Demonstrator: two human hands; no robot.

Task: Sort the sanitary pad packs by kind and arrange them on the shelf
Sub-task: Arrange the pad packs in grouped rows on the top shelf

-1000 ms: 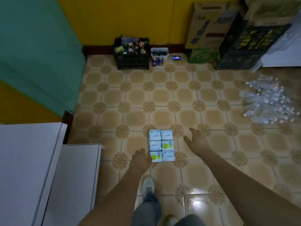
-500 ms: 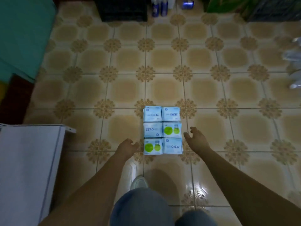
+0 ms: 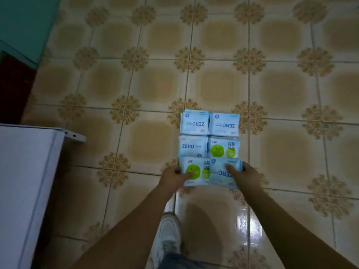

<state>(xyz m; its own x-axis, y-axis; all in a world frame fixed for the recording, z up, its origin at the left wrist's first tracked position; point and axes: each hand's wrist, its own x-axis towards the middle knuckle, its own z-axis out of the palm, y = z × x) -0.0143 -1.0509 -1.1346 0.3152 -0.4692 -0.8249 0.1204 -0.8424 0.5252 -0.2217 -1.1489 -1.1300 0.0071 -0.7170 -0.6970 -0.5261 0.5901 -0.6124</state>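
Six pad packs lie in a two-wide block on the floor (image 3: pixel 136 84), long axis running away from the hands. The left hand (image 3: pixel 172 178) grips the green-dot pack (image 3: pixel 195 170); the right hand (image 3: pixel 243 176) grips the neighbouring ZERO pack (image 3: pixel 223 171). Four more lie just beyond.

Six packs (image 3: pixel 209 146) on floor (image 3: pixel 155 84)

Looked like a small shop's back room or a home storeroom; couldn't tell which. Glossy beige floor tiles (image 3: pixel 155 84) with brown floral corners, a teal wall (image 3: pixel 25 22) at left, a white cabinet (image 3: pixel 25 181) beside me. Six retail sanitary pad packs (image 3: pixel 209 146) sat in a grid on the floor.
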